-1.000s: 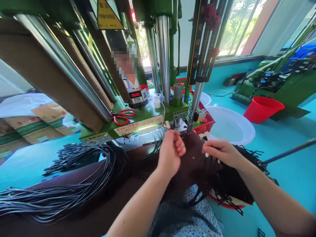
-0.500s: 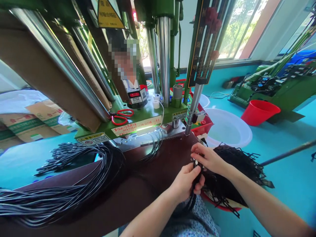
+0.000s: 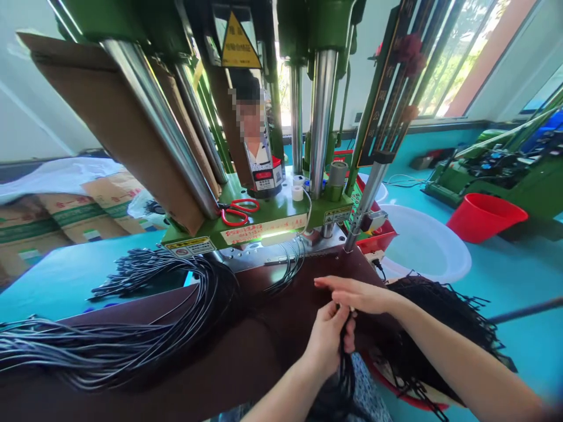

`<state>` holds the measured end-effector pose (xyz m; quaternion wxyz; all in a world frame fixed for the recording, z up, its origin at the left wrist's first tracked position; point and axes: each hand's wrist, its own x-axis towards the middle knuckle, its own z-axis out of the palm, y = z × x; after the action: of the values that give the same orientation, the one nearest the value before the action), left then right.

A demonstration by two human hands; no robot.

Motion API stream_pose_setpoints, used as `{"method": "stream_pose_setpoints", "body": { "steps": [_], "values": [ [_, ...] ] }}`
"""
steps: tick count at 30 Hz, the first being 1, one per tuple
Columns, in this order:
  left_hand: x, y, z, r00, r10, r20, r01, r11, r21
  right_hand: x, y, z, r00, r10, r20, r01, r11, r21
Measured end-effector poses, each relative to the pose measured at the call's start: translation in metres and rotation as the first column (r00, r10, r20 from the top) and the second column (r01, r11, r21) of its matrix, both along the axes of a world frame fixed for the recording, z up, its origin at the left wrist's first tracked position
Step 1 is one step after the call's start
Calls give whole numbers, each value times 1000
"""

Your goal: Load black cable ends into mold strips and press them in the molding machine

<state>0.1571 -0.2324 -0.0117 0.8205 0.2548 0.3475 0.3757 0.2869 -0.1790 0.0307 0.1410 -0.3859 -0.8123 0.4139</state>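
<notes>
My left hand (image 3: 328,337) is closed around a bundle of thin black cables (image 3: 346,375), which hangs down over my lap. Just above it, my right hand (image 3: 363,295) lies across the tips of the bundle with its fingers stretched out flat. The cable ends are mostly hidden beneath the right palm. Ahead of my hands, several cables (image 3: 288,275) run from the press's lit metal plate (image 3: 246,258) onto the brown tabletop (image 3: 259,351). A large coil of black cables (image 3: 185,346) lies on the left of the table.
A green press (image 3: 281,217) with steel columns stands ahead, red-handled scissors (image 3: 240,212) on its ledge. To the right are a container heaped with black moulded parts (image 3: 435,316), a white tub (image 3: 426,240) and a red bucket (image 3: 486,217). A person is behind the press.
My right hand's fingers have gone from bent at the cable ends to stretched flat over them. My left hand keeps its hold. The view has shifted, so the scene sits further right.
</notes>
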Motion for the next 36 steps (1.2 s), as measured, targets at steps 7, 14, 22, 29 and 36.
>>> {"method": "stream_pose_setpoints", "body": {
  "steps": [7,14,22,29,36],
  "values": [
    [-33,22,-7,957,223,-185,-201,971,128,-21,64,-33,852,-401,338,209,851,482],
    [-40,17,-11,966,207,-158,-181,969,167,-13,37,-26,845,-324,425,193,926,323],
    [-20,15,-5,982,39,-186,-15,992,125,11,-40,-39,789,-603,-118,526,762,-377],
    [4,14,-1,972,-15,-236,48,990,135,-1,-59,-50,416,-782,-463,536,623,-570],
    [6,13,-5,960,-2,-281,52,984,170,-1,-60,-57,488,-772,-407,616,635,-466]
  ]
}}
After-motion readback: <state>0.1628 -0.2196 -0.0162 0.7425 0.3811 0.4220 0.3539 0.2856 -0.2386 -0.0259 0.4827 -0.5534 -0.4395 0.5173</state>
